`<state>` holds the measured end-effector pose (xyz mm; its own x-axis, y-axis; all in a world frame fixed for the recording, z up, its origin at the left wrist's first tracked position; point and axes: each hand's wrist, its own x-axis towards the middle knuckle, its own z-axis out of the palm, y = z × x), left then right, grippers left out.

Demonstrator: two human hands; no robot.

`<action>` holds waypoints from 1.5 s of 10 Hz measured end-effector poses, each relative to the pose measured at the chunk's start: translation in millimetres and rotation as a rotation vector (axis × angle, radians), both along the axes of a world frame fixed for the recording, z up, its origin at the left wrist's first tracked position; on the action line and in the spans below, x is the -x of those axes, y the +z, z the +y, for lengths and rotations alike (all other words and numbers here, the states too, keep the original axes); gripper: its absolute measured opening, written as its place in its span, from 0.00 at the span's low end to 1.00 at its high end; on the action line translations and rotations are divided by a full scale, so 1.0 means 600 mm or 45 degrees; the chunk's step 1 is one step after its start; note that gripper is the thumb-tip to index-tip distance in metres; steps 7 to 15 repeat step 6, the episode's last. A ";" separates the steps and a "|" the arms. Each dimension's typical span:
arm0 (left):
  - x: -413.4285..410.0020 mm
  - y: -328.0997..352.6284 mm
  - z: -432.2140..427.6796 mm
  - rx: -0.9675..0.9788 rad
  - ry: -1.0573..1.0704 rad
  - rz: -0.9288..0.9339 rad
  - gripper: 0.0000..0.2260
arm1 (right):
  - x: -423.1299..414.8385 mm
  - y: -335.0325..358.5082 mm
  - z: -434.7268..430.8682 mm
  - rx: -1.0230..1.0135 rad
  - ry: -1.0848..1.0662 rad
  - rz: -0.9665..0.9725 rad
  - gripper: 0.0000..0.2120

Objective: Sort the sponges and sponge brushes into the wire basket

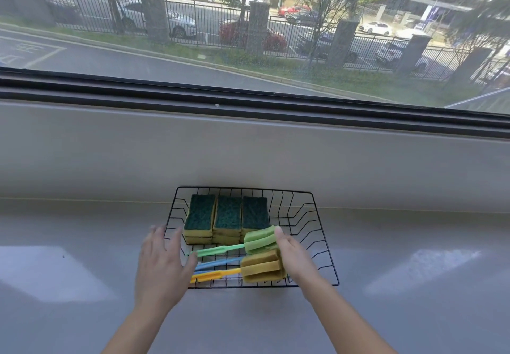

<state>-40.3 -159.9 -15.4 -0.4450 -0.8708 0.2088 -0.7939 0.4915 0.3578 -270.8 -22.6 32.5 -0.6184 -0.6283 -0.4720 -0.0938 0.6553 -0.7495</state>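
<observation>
A black wire basket stands on the grey counter by the window. In its back left part lie yellow sponges with green scouring tops, stacked side by side. In front of them lie three sponge brushes: a green one, a blue-handled one and a yellow one. My left hand lies flat, fingers spread, over the basket's left edge and the handle ends. My right hand rests against the right side of the brush heads, fingers straight, without closing on them.
The grey counter stretches wide on both sides of the basket. Behind it rises a grey sill and a large window over a street with parked cars.
</observation>
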 end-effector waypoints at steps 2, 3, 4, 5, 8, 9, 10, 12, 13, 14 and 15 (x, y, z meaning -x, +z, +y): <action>-0.005 -0.027 -0.005 -0.189 0.063 -0.001 0.26 | -0.009 -0.010 -0.005 -0.054 0.039 0.096 0.35; -0.003 -0.024 -0.005 -0.195 0.075 -0.021 0.27 | -0.008 -0.010 -0.002 -0.045 0.043 0.094 0.34; -0.003 -0.023 -0.008 -0.220 0.068 -0.024 0.27 | -0.007 -0.005 -0.001 -0.029 0.038 0.084 0.32; -0.007 -0.011 -0.008 -0.204 0.048 -0.017 0.28 | -0.008 -0.003 0.005 0.029 -0.001 0.088 0.29; -0.011 -0.006 -0.008 -0.197 0.048 -0.022 0.28 | -0.004 -0.001 0.011 0.102 -0.070 0.134 0.22; -0.011 -0.006 -0.008 -0.197 0.048 -0.022 0.28 | -0.004 -0.001 0.011 0.102 -0.070 0.134 0.22; -0.011 -0.006 -0.008 -0.197 0.048 -0.022 0.28 | -0.004 -0.001 0.011 0.102 -0.070 0.134 0.22; -0.011 -0.006 -0.008 -0.197 0.048 -0.022 0.28 | -0.004 -0.001 0.011 0.102 -0.070 0.134 0.22; -0.011 -0.006 -0.008 -0.197 0.048 -0.022 0.28 | -0.004 -0.001 0.011 0.102 -0.070 0.134 0.22; -0.011 -0.006 -0.008 -0.197 0.048 -0.022 0.28 | -0.004 -0.001 0.011 0.102 -0.070 0.134 0.22; -0.011 -0.006 -0.008 -0.197 0.048 -0.022 0.28 | -0.004 -0.001 0.011 0.102 -0.070 0.134 0.22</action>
